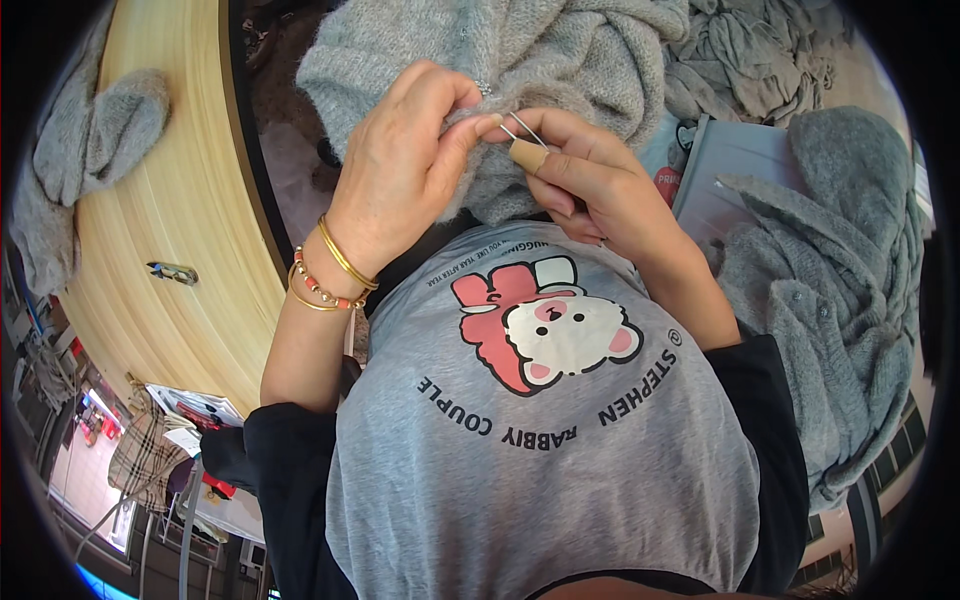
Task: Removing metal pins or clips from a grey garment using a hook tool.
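My left hand pinches a fold of a fuzzy grey knitted garment that lies over my lap. Gold and bead bracelets circle that wrist. My right hand holds a thin metal needle between thumb and forefinger, its tip at the pinched fold. A tan thimble-like cover sits on one right finger. Both hands meet close together just above my grey printed shirt.
A light wooden tabletop curves at the left with a grey knit piece and a small metal clip on it. More grey knitwear is piled at the right and at the top right. Papers lie below the table.
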Tool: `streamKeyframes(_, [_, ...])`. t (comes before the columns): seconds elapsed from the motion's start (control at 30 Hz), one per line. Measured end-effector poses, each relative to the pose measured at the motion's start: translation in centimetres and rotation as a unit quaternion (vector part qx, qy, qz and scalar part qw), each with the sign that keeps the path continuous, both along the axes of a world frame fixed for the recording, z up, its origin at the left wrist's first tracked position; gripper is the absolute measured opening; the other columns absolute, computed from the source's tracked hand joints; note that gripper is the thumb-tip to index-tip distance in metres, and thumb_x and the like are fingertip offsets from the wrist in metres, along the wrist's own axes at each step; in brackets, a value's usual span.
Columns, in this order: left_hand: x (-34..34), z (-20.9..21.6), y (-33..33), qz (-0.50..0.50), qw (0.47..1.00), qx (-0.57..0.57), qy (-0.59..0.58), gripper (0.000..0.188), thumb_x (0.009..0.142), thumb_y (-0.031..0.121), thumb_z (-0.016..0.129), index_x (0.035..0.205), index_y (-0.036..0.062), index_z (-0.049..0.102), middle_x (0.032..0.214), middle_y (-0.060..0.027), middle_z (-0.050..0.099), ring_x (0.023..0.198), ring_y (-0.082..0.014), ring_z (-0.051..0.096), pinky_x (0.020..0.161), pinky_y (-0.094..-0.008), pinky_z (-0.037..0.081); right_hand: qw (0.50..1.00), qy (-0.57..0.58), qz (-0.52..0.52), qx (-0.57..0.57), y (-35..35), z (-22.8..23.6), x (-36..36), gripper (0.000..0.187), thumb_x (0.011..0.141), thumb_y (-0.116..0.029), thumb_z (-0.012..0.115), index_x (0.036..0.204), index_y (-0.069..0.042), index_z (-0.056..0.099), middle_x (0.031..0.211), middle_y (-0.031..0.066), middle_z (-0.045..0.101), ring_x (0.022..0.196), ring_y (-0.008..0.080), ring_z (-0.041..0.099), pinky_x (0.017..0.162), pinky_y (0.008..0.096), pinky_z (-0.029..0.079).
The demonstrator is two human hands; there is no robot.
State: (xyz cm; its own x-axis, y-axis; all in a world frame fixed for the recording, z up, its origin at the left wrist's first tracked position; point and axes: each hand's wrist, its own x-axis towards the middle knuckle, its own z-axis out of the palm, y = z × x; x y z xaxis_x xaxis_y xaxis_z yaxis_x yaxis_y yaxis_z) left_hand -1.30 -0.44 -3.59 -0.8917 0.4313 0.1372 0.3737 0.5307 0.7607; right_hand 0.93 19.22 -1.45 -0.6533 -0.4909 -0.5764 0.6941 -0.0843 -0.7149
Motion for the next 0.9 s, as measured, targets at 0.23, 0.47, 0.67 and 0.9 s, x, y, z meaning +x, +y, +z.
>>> streamKeyframes(0.23, [-0.5,0.3,-0.4,0.011,1.000,0.019,-0.010,0.015,0.084,0.008,0.063,0.091,0.0014,0.052,0.084,-0.0123,0.052,0.072,-0.0280,0.055,0.062,-0.0338,0.045,0.982,-0.128,-0.042,-0.130,0.3,-0.1,-0.4,0.039,0.091,-0.009,0.040,0.129,-0.003,0.045,0.056,-0.0042,0.036,0.035,0.0024,0.025,0.033,0.0173,0.021])
streamKeyframes(0.47, [-0.8,0.0,-0.4,0.006,0.999,0.012,0.032,0.016,0.084,0.007,0.064,0.091,0.0016,0.051,0.083,-0.0123,0.052,0.072,-0.0282,0.054,0.062,-0.0348,0.044,0.996,-0.052,-0.050,-0.045,-0.6,0.3,0.3,0.044,0.090,-0.007,0.039,0.134,-0.004,0.042,0.057,-0.0046,0.035,0.036,0.0024,0.028,0.032,0.0165,0.022])
streamKeyframes(0.67, [-1.3,-0.1,-0.4,-0.004,0.999,0.009,0.034,0.016,0.084,0.006,0.064,0.092,0.0013,0.051,0.083,-0.0118,0.051,0.070,-0.0273,0.053,0.062,-0.0332,0.044,0.942,-0.217,-0.084,-0.242,-0.1,-0.9,-0.2,0.044,0.093,-0.004,0.033,0.137,-0.005,0.038,0.057,-0.0051,0.036,0.034,0.0007,0.027,0.029,0.0152,0.024])
streamKeyframes(0.9, [-1.4,-1.0,-1.1,0.057,0.993,0.078,-0.069,0.017,0.086,0.012,0.066,0.093,0.0000,0.056,0.078,-0.0057,0.054,0.065,-0.0147,0.048,0.059,-0.0262,0.042,0.915,-0.250,-0.108,-0.296,0.0,-0.4,0.1,0.047,0.093,-0.003,0.032,0.139,-0.005,0.035,0.057,-0.0053,0.037,0.033,-0.0002,0.028,0.027,0.0141,0.025])
